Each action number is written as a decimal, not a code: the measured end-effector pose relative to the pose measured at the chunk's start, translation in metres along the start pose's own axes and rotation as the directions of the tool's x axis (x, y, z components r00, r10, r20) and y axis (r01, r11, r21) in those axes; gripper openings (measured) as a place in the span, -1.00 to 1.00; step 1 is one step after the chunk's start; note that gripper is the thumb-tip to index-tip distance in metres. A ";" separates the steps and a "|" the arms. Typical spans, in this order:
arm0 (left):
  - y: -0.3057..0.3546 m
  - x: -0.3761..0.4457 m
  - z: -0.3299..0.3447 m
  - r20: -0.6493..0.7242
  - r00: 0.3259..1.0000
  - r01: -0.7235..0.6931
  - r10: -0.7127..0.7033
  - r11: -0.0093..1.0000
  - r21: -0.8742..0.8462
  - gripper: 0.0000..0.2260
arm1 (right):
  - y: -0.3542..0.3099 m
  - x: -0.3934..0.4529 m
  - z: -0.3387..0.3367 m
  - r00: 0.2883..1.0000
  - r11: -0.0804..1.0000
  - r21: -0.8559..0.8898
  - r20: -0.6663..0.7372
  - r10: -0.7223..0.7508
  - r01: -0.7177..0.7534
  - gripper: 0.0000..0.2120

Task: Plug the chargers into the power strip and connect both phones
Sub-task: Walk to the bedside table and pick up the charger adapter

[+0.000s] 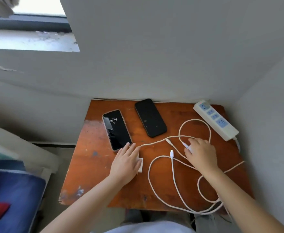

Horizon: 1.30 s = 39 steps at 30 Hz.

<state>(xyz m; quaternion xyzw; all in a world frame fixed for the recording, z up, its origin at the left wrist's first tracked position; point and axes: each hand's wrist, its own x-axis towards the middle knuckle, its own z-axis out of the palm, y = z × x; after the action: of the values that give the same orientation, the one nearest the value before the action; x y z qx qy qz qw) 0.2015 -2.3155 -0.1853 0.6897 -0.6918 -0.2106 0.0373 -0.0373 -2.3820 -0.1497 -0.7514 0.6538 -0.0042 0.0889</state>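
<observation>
Limp, light cables (173, 179) loop across the surface (94, 165); best pinched at their stiff plugs. The left hand (127, 161) lies flat on one charger (140, 164), the right hand (200, 153) curls over the other; neither grip is clearly closed. Beyond lie two slippery phones (116, 130) and the empty strip (215, 120).

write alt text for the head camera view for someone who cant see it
Two bare hands rest on white charger plugs on a small wooden table: the left hand beside a lit phone, the right hand amid looping white cables. A dark phone and an empty white power strip lie behind.
</observation>
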 end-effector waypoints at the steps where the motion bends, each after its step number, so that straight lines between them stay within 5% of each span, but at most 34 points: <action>1: 0.005 0.005 0.000 0.000 1.000 0.015 -0.015 1.000 -0.007 -0.54 | 0.007 0.000 0.001 0.999 1.000 0.011 0.041 0.013 -0.013 -0.60; 8: 0.030 0.025 0.009 -0.038 0.996 0.087 -0.086 0.996 0.009 -0.59 | 0.012 0.001 0.011 0.994 0.994 0.109 0.103 -0.037 0.025 -0.54; 18: 0.040 0.033 0.011 -0.220 0.943 0.205 -0.249 0.957 -0.204 -0.75 | 0.018 0.002 0.013 0.991 0.989 0.108 0.072 -0.112 0.104 -0.53; 29: 0.054 0.031 -0.002 -0.309 0.950 -0.052 -0.049 0.950 -0.309 -0.82 | -0.001 0.023 0.016 0.997 0.945 0.323 0.042 -0.066 0.049 -0.62; 34: 0.048 0.032 -0.008 -0.186 0.976 -0.170 0.113 0.929 -0.327 -0.82 | 0.010 0.029 0.000 0.957 0.891 0.350 -0.072 -0.282 0.289 -0.94; 36: 0.044 0.036 -0.013 -0.058 0.974 -0.227 0.220 0.924 -0.308 -0.82 | 0.018 0.038 -0.013 0.920 0.876 0.284 -0.156 -0.359 0.390 -0.87; 39: 0.040 0.042 -0.015 0.114 0.944 -0.283 0.311 0.936 -0.208 -0.81 | 0.017 0.059 -0.027 0.848 0.841 0.195 0.068 -0.526 0.505 -0.72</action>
<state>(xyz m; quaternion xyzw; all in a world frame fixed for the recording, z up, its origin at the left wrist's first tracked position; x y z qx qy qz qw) 0.1673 -2.3613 -0.1682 0.5532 -0.7660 -0.3166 0.0836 -0.0485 -2.4458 -0.1317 -0.8881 0.4181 -0.0387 0.1868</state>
